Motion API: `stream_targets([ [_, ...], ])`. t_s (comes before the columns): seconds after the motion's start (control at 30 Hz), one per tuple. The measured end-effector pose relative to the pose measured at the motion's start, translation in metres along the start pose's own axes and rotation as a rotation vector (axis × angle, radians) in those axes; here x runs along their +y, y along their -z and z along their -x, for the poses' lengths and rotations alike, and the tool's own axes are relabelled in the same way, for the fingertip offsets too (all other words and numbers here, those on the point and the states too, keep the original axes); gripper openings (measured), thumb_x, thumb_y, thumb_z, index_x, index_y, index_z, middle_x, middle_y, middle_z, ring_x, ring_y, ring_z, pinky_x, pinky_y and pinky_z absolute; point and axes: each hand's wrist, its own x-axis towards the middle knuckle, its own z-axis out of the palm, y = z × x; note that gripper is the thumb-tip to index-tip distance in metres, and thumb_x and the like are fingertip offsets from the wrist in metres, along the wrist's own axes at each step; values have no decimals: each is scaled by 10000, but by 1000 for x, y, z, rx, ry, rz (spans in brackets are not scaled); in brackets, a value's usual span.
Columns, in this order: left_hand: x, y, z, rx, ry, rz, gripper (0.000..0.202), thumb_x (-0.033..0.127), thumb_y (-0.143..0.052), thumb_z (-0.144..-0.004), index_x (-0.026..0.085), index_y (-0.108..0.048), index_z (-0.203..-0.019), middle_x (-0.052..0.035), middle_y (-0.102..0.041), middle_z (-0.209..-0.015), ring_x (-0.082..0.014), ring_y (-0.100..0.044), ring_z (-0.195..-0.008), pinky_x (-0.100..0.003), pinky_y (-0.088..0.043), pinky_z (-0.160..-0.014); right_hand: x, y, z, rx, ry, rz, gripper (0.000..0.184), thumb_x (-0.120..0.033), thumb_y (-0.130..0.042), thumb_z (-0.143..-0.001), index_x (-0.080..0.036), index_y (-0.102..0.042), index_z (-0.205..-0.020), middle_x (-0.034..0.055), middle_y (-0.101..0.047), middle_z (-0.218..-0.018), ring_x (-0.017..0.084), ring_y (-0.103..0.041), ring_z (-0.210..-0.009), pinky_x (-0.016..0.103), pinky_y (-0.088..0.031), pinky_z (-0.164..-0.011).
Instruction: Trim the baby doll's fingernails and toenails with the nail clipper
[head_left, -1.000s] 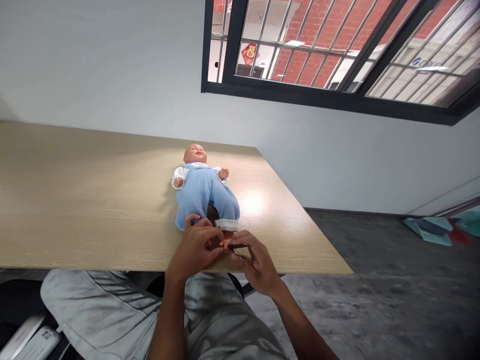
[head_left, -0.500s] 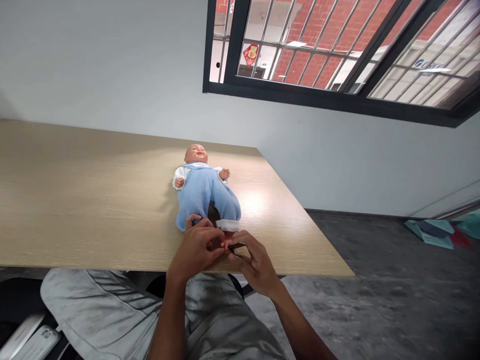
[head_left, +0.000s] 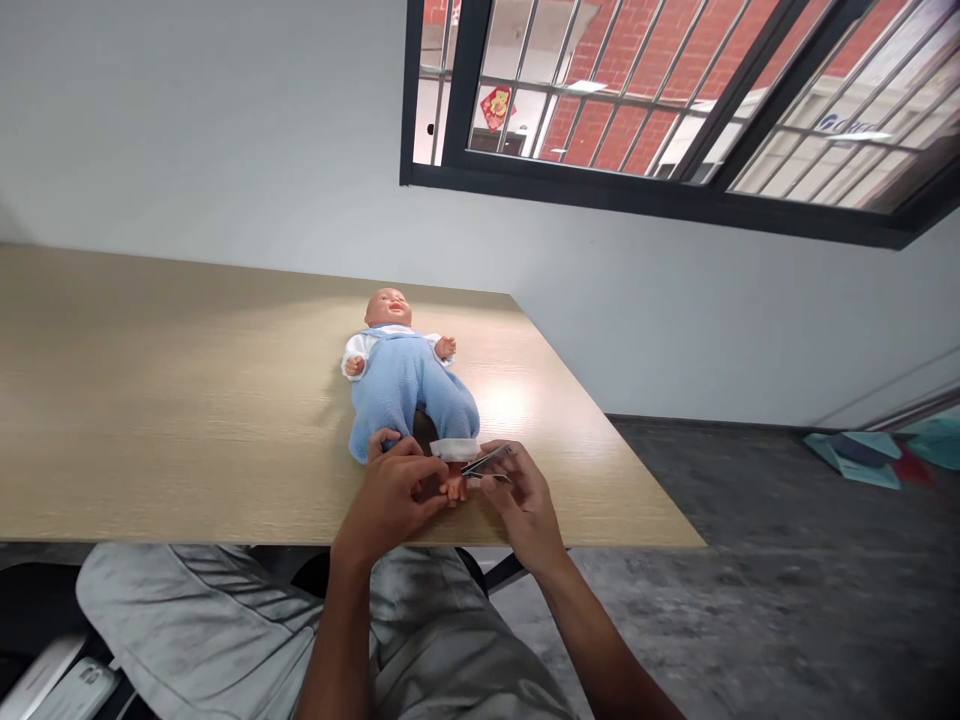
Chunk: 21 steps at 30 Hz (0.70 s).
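A baby doll (head_left: 405,375) in blue overalls and a white top lies on its back, head away from me. Its bare foot (head_left: 454,486) pokes out below a white cuff (head_left: 454,449) near the table's front edge. My left hand (head_left: 397,495) has its thumb and finger closed on the side of this foot; the exact contact is partly hidden. Between the fingers of my right hand (head_left: 525,500) is a shiny metal nail clipper (head_left: 487,463), its lever raised at an angle. The clipper's tip points left, just above the doll's toes.
The doll rests on a light wooden table (head_left: 187,400), whose right edge slants down to a front corner. Behind stands a white wall with a barred window (head_left: 637,120). My legs are under the table's front edge. Teal and red items (head_left: 862,455) lie on the floor at far right.
My right hand has lifted the nail clipper up and right from the toes, and its lever now shows clearly. My left hand stays at the foot. The view has shifted slightly.
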Motion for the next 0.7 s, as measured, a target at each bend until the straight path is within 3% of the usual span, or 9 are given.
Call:
stream_targets([
  [0.13,1,0,0,2,9,-25,108,232,-777,-807,245,-687,-750,56,-538,-650,-159,-547,-779,-415,-218,-1012,6,-1,1,101,13,-30,296,-414,-670,-928,-208,-556,-1107,40,-654,-980,164,-635,-925,255,-514,-836],
  [0.37,2,1,3,28,-21,7,105,233,-791,-791,254,-688,-795,56,-604,-709,-166,-571,-812,-417,-217,-1020,4,1,2,33,-41,-3,309,-468,-697,-887,-183,-595,-948,42,-635,-847,158,-609,-776,233,-502,-691],
  [0.53,0,3,5,48,-87,47,251,293,-829,-745,243,-658,-922,36,-644,-899,-185,-587,-920,-405,-218,-1046,6,2,2,68,-90,-61,331,-462,-717,-876,-191,-636,-1048,26,-634,-850,146,-634,-797,212,-524,-706],
  [0.7,0,-1,7,118,-61,-11,371,299,-731,-853,282,-578,-1190,1,-599,-1167,-210,-534,-1044,-398,-239,-1038,4,1,-1,-54,-125,-2,434,-457,-697,-894,-184,-613,-1222,65,-637,-1050,184,-648,-967,271,-567,-852],
])
